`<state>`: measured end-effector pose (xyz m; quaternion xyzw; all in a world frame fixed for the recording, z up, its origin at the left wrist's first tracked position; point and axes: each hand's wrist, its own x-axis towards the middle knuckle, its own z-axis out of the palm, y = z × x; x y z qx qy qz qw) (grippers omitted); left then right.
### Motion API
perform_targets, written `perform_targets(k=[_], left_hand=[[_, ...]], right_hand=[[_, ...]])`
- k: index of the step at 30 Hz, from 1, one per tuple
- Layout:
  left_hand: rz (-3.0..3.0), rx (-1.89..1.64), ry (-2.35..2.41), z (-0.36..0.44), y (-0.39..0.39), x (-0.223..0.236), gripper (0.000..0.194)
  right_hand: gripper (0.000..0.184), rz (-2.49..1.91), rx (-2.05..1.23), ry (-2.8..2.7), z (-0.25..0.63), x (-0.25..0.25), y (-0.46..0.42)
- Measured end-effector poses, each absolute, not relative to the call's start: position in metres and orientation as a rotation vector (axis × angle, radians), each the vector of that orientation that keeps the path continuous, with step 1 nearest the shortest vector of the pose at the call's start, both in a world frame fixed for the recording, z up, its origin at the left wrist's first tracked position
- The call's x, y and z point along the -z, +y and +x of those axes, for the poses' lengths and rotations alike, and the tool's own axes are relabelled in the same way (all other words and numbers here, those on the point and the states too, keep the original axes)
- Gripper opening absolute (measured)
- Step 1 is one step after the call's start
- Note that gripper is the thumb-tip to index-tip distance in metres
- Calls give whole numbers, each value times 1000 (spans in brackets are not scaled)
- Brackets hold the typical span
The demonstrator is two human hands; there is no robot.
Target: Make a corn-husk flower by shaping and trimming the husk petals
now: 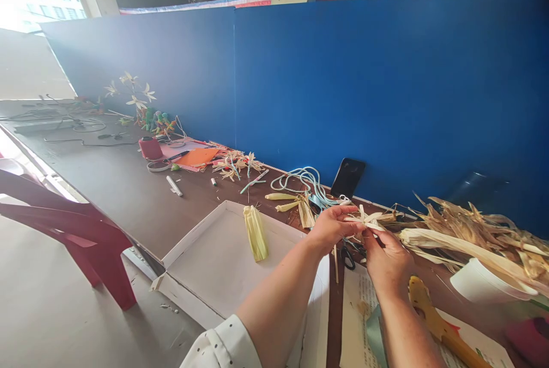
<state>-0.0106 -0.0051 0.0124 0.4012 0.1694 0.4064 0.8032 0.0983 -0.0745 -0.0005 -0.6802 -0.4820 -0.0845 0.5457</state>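
Observation:
Both hands meet over the right part of the brown table around a pale flower of corn husk strips. My left hand pinches its left side. From below and to the right, my right hand has thumb and fingers closed on it. Just under the hands lie black-handled scissors, partly hidden. A light green piece of corn husk rests in the shallow white box lid. Behind the hands are light blue cord and small husk pieces.
A phone leans on the blue partition. Dry husks and a white bowl stand right, near a yellow glue gun. Finished husk flowers, orange paper and red thread lie left. A red chair stands beside the table.

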Motion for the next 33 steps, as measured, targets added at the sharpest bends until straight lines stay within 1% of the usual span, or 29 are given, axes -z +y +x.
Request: perform_targets(k=[10, 21, 28, 33], left_hand=[[876, -849, 316, -11, -4, -14, 69], [870, -809, 280, -11, -6, -18, 66], [884, -829, 300, -13, -9, -20, 61], [880, -837, 296, -14, -10, -23, 63]], right_hand=[[44, -1625, 193, -1072, 97, -2, -74], [39, -1637, 167, -1024, 97, -1, -75], [44, -1690, 55, -929, 91, -8, -76], [48, -1727, 22, -906, 89, -9, -77]])
